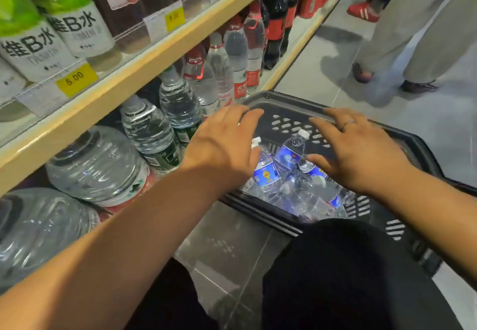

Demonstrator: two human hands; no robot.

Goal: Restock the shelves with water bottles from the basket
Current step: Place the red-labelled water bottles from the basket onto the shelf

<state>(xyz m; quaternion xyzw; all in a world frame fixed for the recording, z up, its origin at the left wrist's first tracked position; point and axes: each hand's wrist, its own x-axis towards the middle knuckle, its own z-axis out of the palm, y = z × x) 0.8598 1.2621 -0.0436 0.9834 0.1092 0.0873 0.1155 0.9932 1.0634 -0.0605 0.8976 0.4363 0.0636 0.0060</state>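
Both hands hover spread and empty, left hand (227, 144) and right hand (361, 149), over the dark slotted plastic basket (289, 105) where small clear blue-labelled water bottles (290, 153) lie heaped. They look light, slick, probably crushable; grip mid-body.

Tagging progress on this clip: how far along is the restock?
Done: lower shelf already holds clear water bottles; which came from the black basket, can't tell. In hand: nothing; left hand and right hand hover open over it. Left: several blue-labelled water bottles lie in it.
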